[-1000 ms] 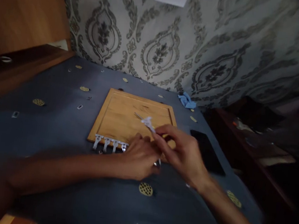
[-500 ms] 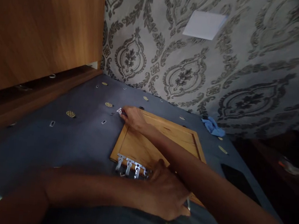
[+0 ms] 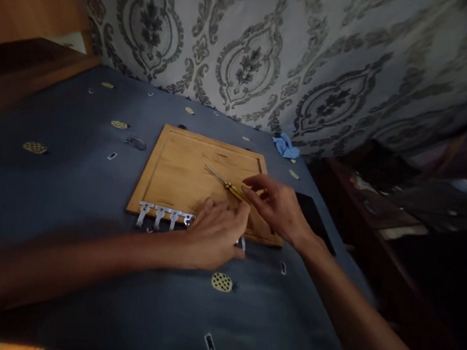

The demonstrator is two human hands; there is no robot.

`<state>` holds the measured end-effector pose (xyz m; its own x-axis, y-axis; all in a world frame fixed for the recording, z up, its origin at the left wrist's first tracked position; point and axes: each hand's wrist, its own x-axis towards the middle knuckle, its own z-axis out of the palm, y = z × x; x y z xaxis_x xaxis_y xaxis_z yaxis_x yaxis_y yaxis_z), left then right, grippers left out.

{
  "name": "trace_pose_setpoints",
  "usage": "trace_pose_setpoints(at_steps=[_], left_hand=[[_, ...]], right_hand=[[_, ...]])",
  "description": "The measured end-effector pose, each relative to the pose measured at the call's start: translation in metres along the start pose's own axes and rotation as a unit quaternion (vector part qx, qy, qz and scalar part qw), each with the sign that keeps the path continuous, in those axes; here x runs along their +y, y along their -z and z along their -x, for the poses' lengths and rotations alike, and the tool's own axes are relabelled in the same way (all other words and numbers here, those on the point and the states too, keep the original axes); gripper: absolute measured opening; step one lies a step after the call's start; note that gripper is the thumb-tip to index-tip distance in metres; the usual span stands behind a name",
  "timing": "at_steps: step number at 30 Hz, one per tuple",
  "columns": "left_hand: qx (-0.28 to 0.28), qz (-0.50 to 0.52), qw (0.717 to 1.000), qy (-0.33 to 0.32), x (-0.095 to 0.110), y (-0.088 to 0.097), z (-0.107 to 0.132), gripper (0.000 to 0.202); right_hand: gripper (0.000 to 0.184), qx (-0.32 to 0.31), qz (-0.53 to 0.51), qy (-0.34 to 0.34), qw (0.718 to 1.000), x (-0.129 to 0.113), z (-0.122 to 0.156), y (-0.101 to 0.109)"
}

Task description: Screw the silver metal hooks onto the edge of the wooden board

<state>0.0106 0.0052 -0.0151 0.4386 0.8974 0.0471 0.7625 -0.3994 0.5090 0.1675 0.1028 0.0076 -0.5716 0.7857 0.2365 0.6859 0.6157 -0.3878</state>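
A wooden board (image 3: 184, 164) lies on a blue patterned cloth (image 3: 70, 180). A metal hook rack (image 3: 162, 215) sits along the board's near edge. My left hand (image 3: 216, 234) lies curled over the rack's right end and presses it against the board. A small bit of metal shows by its fingertips. A yellow-handled screwdriver (image 3: 226, 184) lies on the board. My right hand (image 3: 278, 205) hovers at the handle end, fingers apart and just touching it.
A black phone (image 3: 316, 217) lies right of the board and a blue rag (image 3: 284, 146) lies by the wallpapered wall. A small metal part (image 3: 137, 142) rests left of the board. A wooden cabinet stands on the left and a dark shelf (image 3: 380, 212) on the right.
My right hand reached to the board's far left corner with a small metal piece, then came back empty to the screwdriver. The left hand stayed on the rack.
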Motion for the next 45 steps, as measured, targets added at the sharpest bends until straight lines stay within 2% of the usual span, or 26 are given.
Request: trace_pose_setpoints(at_steps=[2,5,8,12,17,20,24,26,33,38,45], left_hand=[[-0.002,-0.014,1.0,0.012,0.002,0.001,-0.001,0.061],[0.0,-0.031,0.999,0.023,0.005,0.003,-0.003,0.059],[-0.003,-0.032,0.999,0.03,0.007,0.003,-0.004,0.054],[0.001,-0.039,0.999,0.032,0.007,0.002,-0.004,0.052],[-0.009,-0.035,0.999,0.034,0.009,0.003,-0.004,0.056],[-0.013,-0.032,0.999,0.036,0.009,0.004,-0.004,0.057],[-0.021,-0.028,0.999,0.034,0.01,0.006,-0.004,0.059],[-0.02,-0.031,0.999,0.035,0.009,0.006,-0.004,0.058],[-0.016,-0.032,0.999,0.038,0.007,0.004,-0.004,0.059],[-0.024,-0.03,0.998,0.041,0.009,0.005,-0.005,0.06],[-0.023,-0.022,0.999,0.041,0.01,0.005,-0.005,0.061]], right_hand=[[0.029,0.014,-0.015,-0.022,1.0,0.017,0.027,-0.004],[0.036,0.028,-0.011,-0.042,0.999,0.028,0.045,-0.016],[0.037,0.036,0.011,-0.044,0.998,0.028,0.042,-0.028],[0.023,0.047,0.023,-0.039,0.998,0.028,0.034,-0.038],[0.023,0.077,-0.009,-0.053,0.996,0.025,0.04,-0.031],[0.023,0.179,-0.09,-0.093,0.975,0.018,0.049,-0.017],[0.023,0.371,-0.215,-0.113,0.896,0.005,0.059,0.0],[0.026,0.403,-0.257,-0.101,0.872,-0.003,0.063,0.004],[0.029,0.377,-0.303,-0.054,0.873,-0.024,0.07,-0.002],[0.025,0.395,-0.323,-0.024,0.86,-0.026,0.07,-0.002],[0.023,0.38,-0.311,-0.025,0.871,-0.025,0.071,-0.003]])
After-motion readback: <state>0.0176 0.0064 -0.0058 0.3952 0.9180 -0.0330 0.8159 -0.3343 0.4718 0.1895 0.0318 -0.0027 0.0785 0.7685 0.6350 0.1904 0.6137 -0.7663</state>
